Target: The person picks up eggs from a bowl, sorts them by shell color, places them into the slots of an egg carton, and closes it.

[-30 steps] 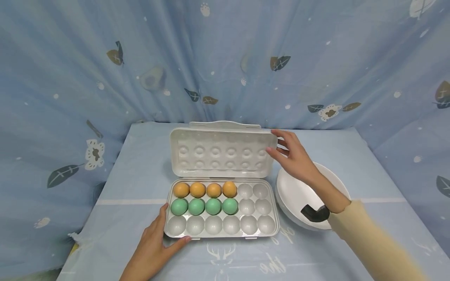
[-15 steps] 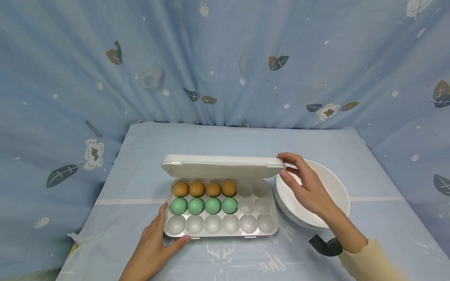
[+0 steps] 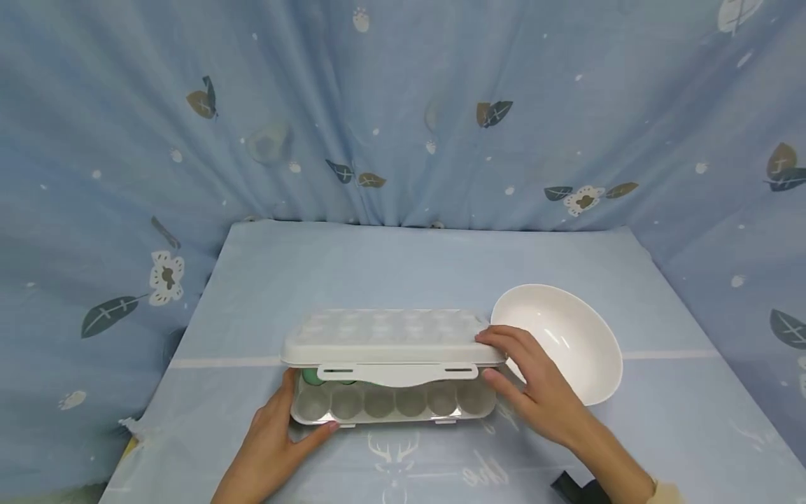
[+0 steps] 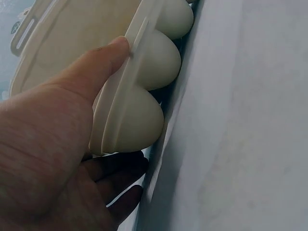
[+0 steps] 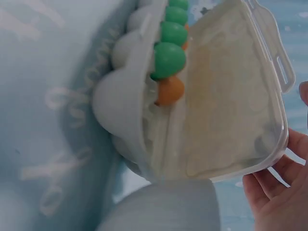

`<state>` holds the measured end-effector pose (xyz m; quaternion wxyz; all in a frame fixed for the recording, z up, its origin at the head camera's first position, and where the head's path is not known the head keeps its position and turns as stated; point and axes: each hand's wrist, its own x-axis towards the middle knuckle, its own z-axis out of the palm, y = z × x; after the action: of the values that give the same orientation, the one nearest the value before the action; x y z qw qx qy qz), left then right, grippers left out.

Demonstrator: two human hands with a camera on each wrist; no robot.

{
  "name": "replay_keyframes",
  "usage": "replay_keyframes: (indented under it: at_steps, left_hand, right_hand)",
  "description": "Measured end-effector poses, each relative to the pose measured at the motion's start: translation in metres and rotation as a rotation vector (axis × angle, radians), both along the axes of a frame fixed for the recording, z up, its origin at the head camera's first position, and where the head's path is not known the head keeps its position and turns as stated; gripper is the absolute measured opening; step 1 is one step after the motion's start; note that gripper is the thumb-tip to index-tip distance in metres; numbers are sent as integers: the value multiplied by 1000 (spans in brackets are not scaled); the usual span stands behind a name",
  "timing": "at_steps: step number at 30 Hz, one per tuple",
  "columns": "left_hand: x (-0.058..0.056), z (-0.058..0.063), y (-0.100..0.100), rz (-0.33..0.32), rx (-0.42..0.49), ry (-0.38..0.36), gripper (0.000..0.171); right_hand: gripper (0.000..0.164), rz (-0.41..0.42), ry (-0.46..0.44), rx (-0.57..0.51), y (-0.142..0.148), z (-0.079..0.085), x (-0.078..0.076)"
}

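A white plastic egg box sits on the table, its lid (image 3: 390, 336) tilted down partway over the tray (image 3: 397, 421). Green balls (image 3: 313, 376) peek from beneath the lid, and the front row of cups shows no balls. In the right wrist view, green balls (image 5: 170, 58) and an orange ball (image 5: 169, 90) rest in the tray. My left hand (image 3: 267, 434) holds the tray's front left corner, thumb (image 4: 113, 53) on the rim and fingers at the side. My right hand (image 3: 535, 385) grips the lid's right end between thumb and fingers.
A white bowl (image 3: 582, 350) stands right of the egg box, behind my right hand. A black band (image 3: 579, 490) shows by the right wrist. A blue patterned cloth (image 3: 403, 273) covers the table, with a matching curtain (image 3: 403, 119) around its back and sides.
My right hand has swung the lid from upright forward and down over the tray, hiding the orange balls and most green ones in the head view. My left hand has stayed at the tray's corner.
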<state>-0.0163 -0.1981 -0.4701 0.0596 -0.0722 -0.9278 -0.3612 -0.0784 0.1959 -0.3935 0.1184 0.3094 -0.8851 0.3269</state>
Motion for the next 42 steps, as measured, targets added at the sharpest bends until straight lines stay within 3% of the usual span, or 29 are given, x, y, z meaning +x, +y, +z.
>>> replay_keyframes:
  at_steps: [5,11,18,26,29,34,36,38,42]
  left_hand:
    - [0,0,0,-10,48,-26,110]
    - [0,4,1,5,58,-80,93]
    - [-1,5,-2,-34,88,-71,109]
    - [4,16,-11,37,55,-235,143]
    - [6,18,-8,12,46,-167,144]
    - [4,12,6,-79,-110,172,133]
    - [2,11,13,-87,-210,254,128]
    - [-2,13,20,-95,-295,269,123]
    - [-8,19,30,-119,-439,222,117]
  right_hand:
    - [52,14,15,38,-5,-10,9]
    - [46,55,125,73,-11,-25,16]
    - [51,54,158,134,-16,-35,21]
    - [57,55,193,230,-23,-43,25]
    - [63,58,166,300,-27,-46,24]
    - [73,77,125,381,-37,-48,23]
    - [76,71,124,412,-42,-49,23]
    - [78,63,132,443,-47,-50,22]
    - [84,46,155,515,-56,-53,22]
